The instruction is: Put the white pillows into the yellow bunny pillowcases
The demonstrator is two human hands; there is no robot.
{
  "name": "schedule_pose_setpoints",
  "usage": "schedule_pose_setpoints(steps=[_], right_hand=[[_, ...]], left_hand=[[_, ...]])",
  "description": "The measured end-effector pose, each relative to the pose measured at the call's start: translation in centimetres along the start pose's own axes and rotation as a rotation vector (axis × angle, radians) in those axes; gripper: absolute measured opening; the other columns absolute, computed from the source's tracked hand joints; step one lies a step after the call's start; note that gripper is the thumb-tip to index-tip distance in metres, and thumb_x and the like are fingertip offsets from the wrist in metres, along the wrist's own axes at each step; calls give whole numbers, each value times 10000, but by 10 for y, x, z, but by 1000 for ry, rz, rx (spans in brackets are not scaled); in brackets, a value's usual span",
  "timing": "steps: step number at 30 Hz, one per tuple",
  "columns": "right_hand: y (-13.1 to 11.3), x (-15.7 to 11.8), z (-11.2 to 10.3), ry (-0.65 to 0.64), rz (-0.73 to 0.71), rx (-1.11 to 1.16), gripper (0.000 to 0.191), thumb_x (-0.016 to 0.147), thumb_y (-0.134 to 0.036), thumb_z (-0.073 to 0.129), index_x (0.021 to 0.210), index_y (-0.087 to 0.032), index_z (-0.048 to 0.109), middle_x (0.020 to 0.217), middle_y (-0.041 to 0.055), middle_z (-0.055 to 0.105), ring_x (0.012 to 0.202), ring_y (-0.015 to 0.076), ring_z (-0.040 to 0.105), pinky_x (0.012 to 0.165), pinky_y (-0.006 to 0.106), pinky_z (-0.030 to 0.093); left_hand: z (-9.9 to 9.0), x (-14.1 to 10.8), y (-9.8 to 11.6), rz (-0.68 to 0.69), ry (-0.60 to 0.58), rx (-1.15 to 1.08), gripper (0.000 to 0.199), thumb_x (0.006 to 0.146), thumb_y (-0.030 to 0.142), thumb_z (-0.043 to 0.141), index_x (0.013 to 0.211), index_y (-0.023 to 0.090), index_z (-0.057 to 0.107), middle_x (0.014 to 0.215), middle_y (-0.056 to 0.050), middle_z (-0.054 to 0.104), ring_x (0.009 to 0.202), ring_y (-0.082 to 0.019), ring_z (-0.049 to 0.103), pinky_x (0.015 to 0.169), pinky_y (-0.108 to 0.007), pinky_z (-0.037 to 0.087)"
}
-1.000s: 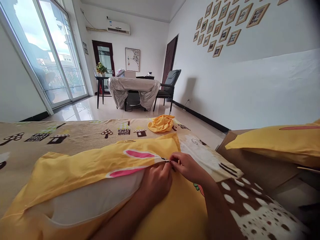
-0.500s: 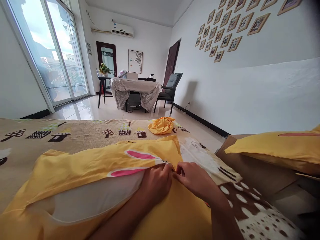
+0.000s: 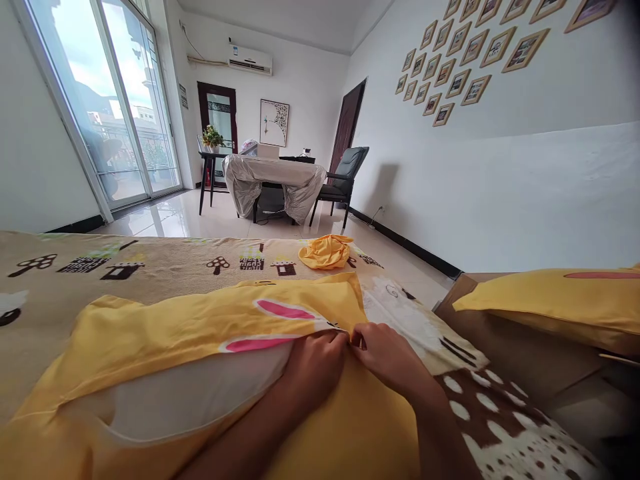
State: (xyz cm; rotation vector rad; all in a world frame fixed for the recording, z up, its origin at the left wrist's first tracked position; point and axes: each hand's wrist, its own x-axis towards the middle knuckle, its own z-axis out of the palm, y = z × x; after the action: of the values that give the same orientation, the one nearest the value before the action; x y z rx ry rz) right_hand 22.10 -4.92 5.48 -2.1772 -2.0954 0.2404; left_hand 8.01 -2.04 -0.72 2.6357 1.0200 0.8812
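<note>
Our left hand (image 3: 317, 367) and right hand (image 3: 390, 353), close together, pinch the pillowcase (image 3: 165, 330), which spreads beneath them and leftward.

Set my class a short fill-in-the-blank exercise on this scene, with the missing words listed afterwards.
1. The left hand and right hand are at the edge of a ____ pillowcase.
2. The long printed ears have white borders and ____ centres.
3. The inner pillow, partly exposed, is ____ in colour.
4. The white appliance high on the far wall is an air ____.

Missing words: yellow; pink; white; conditioner.
</note>
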Motion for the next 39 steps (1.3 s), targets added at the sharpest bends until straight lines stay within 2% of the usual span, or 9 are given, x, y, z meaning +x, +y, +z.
schedule_pose_setpoints(steps=[4,9,15,23,30,34,39], right_hand=[[0,0,1,-16,-27,-14,167,783,-177,458,649,-186,559,676,19,625,594,118,462,535,260,194],[1,-3,1,32,-70,17,188,754,-99,446,741,-206,600,675,0,624,616,114,490,544,247,215],[-1,-1,-2,33,-53,19,195,810,-209,493,733,-220,672,717,19,675,665,138,569,553,245,241],[-2,6,2,-8,-30,-85,209,838,-227,498,821,-211,706,808,62,697,783,177,623,597,245,296],[-1,7,8,10,-67,-187,238,887,-178,404,796,-186,624,798,63,685,750,180,624,565,270,244],[-2,5,9,-44,-49,-232,226,891,-111,335,864,-167,552,779,72,665,717,184,618,540,284,201],[-8,2,6,-34,31,-135,219,918,-183,311,817,-177,505,798,79,662,736,195,621,548,282,231]], left_hand=[[1,0,-2,16,13,-60,225,876,101,413,895,185,621,888,-25,704,807,-168,653,726,-257,489],[1,1,-2,25,31,-46,254,879,99,407,945,184,637,913,-25,711,825,-179,658,735,-279,496],[1,1,-1,-26,2,0,232,887,129,411,896,184,636,873,-22,714,791,-186,666,689,-278,489],[2,-1,-1,-112,-53,39,260,908,161,382,958,208,632,878,-21,717,766,-198,670,650,-284,483],[7,0,-4,-93,-38,56,274,886,120,382,976,202,628,913,-30,717,800,-204,675,686,-299,507],[7,0,-3,-85,-21,39,309,869,102,403,1044,212,633,936,-33,726,815,-193,680,714,-286,516],[4,0,-1,-72,62,-22,238,887,159,431,895,203,665,833,-43,723,776,-166,669,725,-250,509]])
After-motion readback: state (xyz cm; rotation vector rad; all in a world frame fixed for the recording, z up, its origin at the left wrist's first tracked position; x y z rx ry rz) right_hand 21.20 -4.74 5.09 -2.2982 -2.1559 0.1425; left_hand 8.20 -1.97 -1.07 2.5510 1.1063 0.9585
